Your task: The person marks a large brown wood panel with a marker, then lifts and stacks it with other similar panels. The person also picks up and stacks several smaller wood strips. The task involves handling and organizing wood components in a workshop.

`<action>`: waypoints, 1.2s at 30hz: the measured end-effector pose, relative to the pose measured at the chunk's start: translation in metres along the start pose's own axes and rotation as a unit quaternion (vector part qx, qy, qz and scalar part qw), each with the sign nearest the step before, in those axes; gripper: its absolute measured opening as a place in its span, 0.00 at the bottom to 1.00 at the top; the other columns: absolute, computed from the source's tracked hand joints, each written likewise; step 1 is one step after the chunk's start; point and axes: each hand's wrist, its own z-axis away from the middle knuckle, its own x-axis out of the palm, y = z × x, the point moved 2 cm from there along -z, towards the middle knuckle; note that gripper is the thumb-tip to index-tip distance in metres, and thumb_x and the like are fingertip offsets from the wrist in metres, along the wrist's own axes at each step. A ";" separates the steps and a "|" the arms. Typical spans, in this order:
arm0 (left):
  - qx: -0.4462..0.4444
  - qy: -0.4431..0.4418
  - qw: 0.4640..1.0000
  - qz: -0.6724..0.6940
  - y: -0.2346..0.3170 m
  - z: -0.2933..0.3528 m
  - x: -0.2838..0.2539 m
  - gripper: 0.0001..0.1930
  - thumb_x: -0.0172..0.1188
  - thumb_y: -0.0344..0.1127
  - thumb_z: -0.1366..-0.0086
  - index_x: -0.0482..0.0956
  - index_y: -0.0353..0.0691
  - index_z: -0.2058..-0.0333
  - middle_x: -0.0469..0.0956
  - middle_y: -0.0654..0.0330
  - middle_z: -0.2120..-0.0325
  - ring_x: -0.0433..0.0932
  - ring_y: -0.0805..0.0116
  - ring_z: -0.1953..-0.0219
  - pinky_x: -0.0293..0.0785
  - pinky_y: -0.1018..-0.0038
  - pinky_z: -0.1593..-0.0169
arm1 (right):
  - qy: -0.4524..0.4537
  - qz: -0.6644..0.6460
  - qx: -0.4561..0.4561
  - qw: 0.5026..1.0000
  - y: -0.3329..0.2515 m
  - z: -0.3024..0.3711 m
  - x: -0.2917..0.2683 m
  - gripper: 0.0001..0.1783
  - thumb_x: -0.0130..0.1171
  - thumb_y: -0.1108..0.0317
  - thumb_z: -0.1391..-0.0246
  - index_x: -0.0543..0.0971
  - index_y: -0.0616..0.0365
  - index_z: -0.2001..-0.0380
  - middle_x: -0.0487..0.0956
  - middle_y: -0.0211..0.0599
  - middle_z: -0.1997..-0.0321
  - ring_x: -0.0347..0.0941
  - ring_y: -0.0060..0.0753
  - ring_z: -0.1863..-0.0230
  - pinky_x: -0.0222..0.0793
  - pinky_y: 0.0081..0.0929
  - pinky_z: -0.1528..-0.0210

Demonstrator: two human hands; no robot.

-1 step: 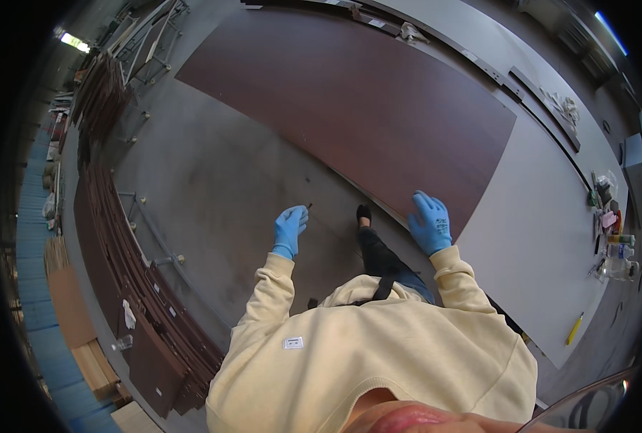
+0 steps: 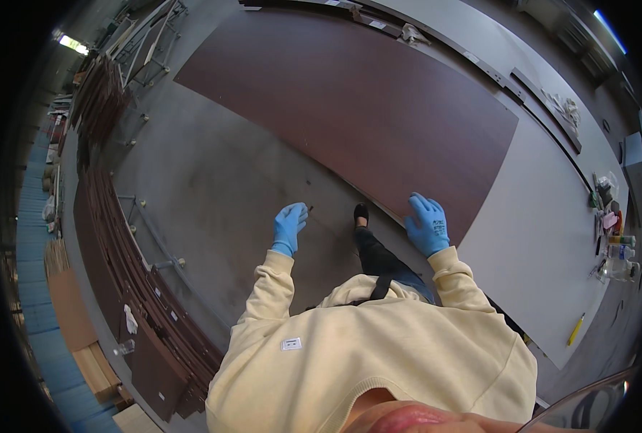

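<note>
A large dark brown panel [image 2: 350, 101] lies flat on a pale grey worktable [image 2: 537, 260]. My right hand [image 2: 428, 225], in a blue work glove, rests on the panel's near right part, close to its edge, with the fingers stretched out. Over the floor left of the panel hangs my left hand [image 2: 288, 227], gloved in blue too, its fingers curled together. A tiny dark thing [image 2: 310, 208] shows at the left fingertips, too small to name. The left palm is hidden.
Several brown boards [image 2: 130, 281] are stacked along the left, beside a wheeled metal frame [image 2: 166, 263]. A yellow cutter [image 2: 575, 329] lies at the table's right corner. Bottles and tools [image 2: 613, 249] crowd the right edge. Dark strips [image 2: 472, 58] and a rag [image 2: 413, 33] lie beyond the panel.
</note>
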 end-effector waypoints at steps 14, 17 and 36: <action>-0.127 0.010 0.983 0.135 0.153 -0.274 -0.103 0.36 0.53 0.54 0.28 0.62 0.34 0.31 0.65 0.46 0.32 0.67 0.50 0.32 0.63 0.55 0.30 | -0.134 0.002 -0.053 0.990 -0.081 -0.211 0.169 0.29 0.66 0.64 0.53 0.74 0.56 0.45 0.71 0.51 0.33 0.70 0.53 0.36 0.60 0.54 0.31; -0.135 0.015 0.978 0.158 0.181 -0.325 -0.130 0.38 0.54 0.56 0.29 0.60 0.34 0.31 0.62 0.46 0.30 0.65 0.49 0.31 0.62 0.54 0.29 | -0.154 0.017 -0.049 0.987 -0.106 -0.229 0.198 0.29 0.66 0.64 0.53 0.74 0.56 0.46 0.70 0.51 0.32 0.69 0.53 0.35 0.58 0.55 0.31; -0.095 -0.050 0.965 0.239 0.361 -0.689 -0.337 0.47 0.47 0.75 0.36 0.63 0.43 0.31 0.63 0.56 0.30 0.62 0.53 0.30 0.55 0.54 0.26 | 0.225 -0.483 0.693 0.486 -0.236 -0.186 0.390 0.35 0.55 0.41 0.33 0.72 0.60 0.37 0.77 0.52 0.38 0.75 0.49 0.39 0.69 0.44 0.37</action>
